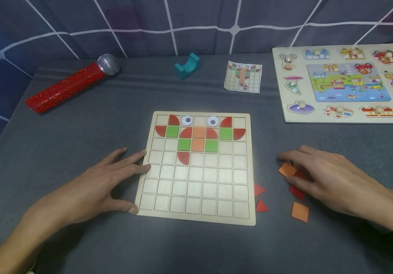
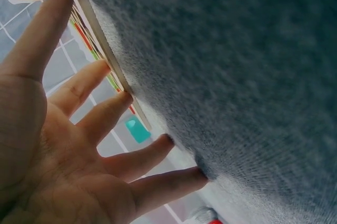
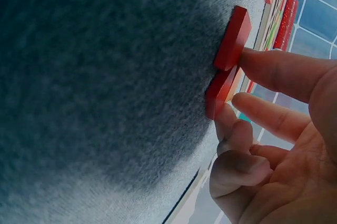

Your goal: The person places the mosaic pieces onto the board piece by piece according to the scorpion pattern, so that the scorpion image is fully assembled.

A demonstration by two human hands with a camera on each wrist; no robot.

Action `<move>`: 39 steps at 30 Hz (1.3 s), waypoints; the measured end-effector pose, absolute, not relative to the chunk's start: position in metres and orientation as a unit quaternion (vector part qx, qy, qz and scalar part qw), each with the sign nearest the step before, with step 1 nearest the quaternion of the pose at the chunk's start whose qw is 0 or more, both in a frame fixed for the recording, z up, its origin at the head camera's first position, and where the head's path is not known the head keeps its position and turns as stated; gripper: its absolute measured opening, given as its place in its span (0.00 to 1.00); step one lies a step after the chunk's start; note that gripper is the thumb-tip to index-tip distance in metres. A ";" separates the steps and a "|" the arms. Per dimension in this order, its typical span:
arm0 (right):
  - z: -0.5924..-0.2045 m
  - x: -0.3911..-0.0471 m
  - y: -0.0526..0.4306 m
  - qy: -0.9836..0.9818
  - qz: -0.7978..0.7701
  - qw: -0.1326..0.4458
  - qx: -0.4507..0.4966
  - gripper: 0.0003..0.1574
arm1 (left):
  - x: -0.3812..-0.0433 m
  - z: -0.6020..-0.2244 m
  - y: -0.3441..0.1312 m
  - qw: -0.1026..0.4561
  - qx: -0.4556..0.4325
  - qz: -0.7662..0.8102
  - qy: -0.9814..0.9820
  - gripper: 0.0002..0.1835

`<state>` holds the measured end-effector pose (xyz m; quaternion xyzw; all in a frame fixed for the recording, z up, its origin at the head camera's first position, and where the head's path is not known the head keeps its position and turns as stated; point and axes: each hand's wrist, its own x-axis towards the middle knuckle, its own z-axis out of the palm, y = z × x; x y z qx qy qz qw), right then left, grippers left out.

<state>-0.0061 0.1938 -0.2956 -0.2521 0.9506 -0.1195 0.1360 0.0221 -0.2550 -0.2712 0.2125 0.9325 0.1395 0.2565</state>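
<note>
A pale wooden grid board [image 1: 196, 190] carries red quarter-circle, green square and orange square tiles in its upper rows, plus two googly-eye discs [image 1: 213, 121]. Spread along its left edge, my left hand [image 1: 95, 186] touches the rim with thumb and fingertips; the left wrist view shows the same hand [image 2: 79, 145] with fingers apart. Right of the board, my right hand [image 1: 330, 179] pinches an orange square tile [image 1: 287, 169] between thumb and index finger, low over the table. Red tiles [image 3: 221, 95] lie under and against those fingers, partly hidden. Another orange tile [image 1: 300, 211] lies nearer me.
Two red triangles [image 1: 261, 206] lie by the board's right edge. Behind it are a small printed pattern card [image 1: 243, 77], a teal curved block [image 1: 187, 66] and a red glittery microphone [image 1: 73, 85]. A knobbed picture puzzle [image 1: 350, 83] occupies the back right, before a tiled-pattern cloth.
</note>
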 end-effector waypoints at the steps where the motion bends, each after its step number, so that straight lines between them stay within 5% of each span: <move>1: -0.295 -0.006 0.194 0.951 -0.120 0.133 -0.253 0.26 | 0.022 -0.271 -0.255 0.258 0.211 0.139 0.932 0.50; 12: -0.290 -0.005 0.183 0.946 -0.146 0.108 -0.267 0.24 | 0.021 -0.271 -0.253 0.259 0.211 0.140 0.932 0.50; 26: -0.280 -0.007 0.140 0.903 -0.230 0.071 -0.355 0.10 | 0.022 -0.272 -0.254 0.248 0.215 0.138 0.934 0.49; 39: -0.279 -0.025 0.086 0.893 -0.228 0.104 -0.374 0.12 | 0.022 -0.271 -0.254 0.244 0.217 0.144 0.934 0.49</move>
